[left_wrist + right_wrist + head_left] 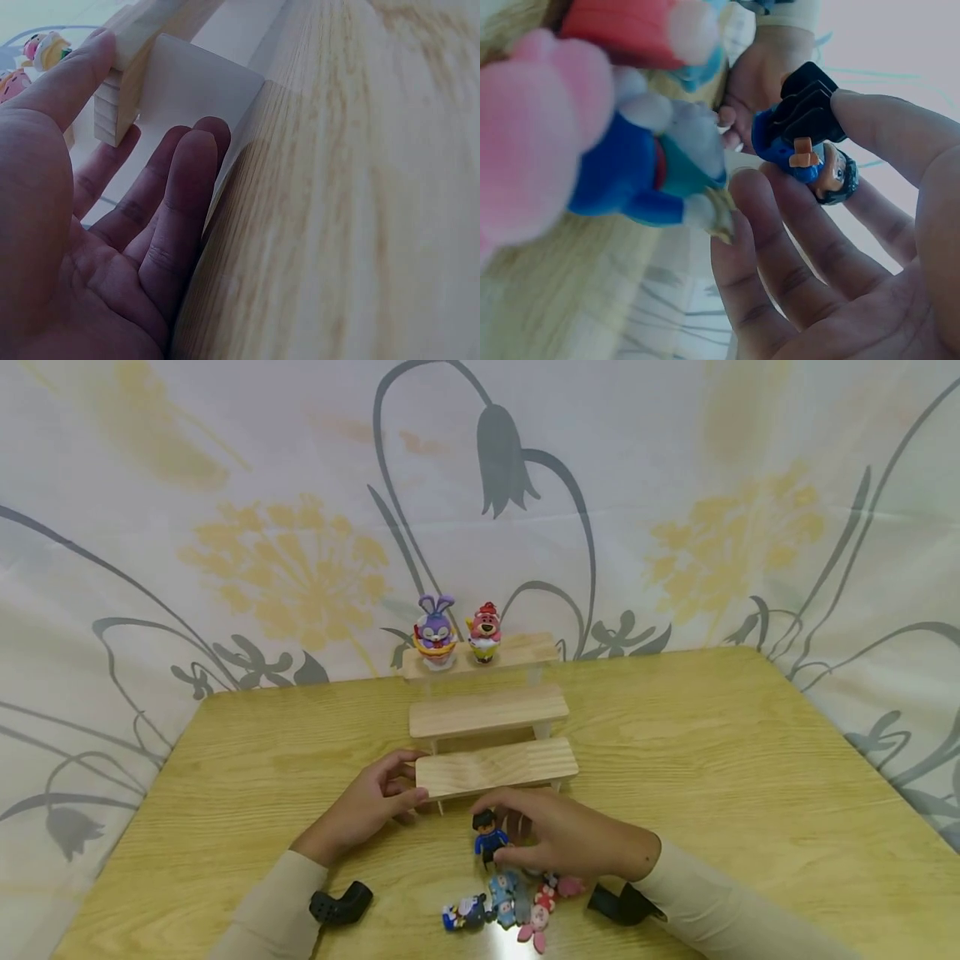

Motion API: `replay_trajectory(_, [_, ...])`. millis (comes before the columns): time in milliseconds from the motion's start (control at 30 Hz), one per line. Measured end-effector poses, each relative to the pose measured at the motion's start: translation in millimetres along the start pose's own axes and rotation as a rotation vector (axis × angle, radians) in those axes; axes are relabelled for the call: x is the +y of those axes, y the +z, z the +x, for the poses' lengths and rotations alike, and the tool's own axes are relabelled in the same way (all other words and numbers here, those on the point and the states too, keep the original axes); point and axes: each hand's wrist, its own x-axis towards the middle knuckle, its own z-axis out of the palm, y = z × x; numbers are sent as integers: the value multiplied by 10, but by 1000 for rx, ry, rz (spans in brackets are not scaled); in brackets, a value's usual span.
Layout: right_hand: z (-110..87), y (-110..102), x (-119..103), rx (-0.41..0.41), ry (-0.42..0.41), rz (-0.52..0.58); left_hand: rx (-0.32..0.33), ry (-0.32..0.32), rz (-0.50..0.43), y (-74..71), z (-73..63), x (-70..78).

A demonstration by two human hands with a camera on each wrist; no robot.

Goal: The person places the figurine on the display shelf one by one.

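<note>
My right hand (562, 835) pinches a small toy figure (490, 838) between thumb and fingertips. The figure has dark hair, a blue top and black legs; it is upright in the head view, just in front of the lowest step. My left hand (378, 795) grips the left end of that step on the wooden three-step stand (495, 768). In the left wrist view its thumb lies on the board (127, 82), with the fingers below, beside a translucent support (199, 90). A purple rabbit figurine (435, 631) and a pink bear figurine (484, 631) stand on the top step.
Several figurines lie close together on the wood-grain table (712, 760) below my right hand, among them a blue-and-white one (465, 913), a pale blue one (503, 897) and a pink-eared one (536, 922). A flower-patterned cloth (645, 460) hangs behind the table.
</note>
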Motion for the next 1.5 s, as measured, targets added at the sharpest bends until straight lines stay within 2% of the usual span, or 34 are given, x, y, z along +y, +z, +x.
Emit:
replay_trajectory(300, [-32, -48, -15, 94, -50, -21, 5, -1, 2, -11, -1, -5])
replay_trajectory(800, [-78, -114, -60, 312, -147, -65, -12, 13, -15, -3, 15, -19])
replay_trajectory(1233, [-81, -155, -107, 410, -191, -79, -24, 25, -7, -24, 3, 4])
replay_trajectory(1500, [-116, -189, -147, 448, -174, -65, -20, 20, 0, -21, 1, 8])
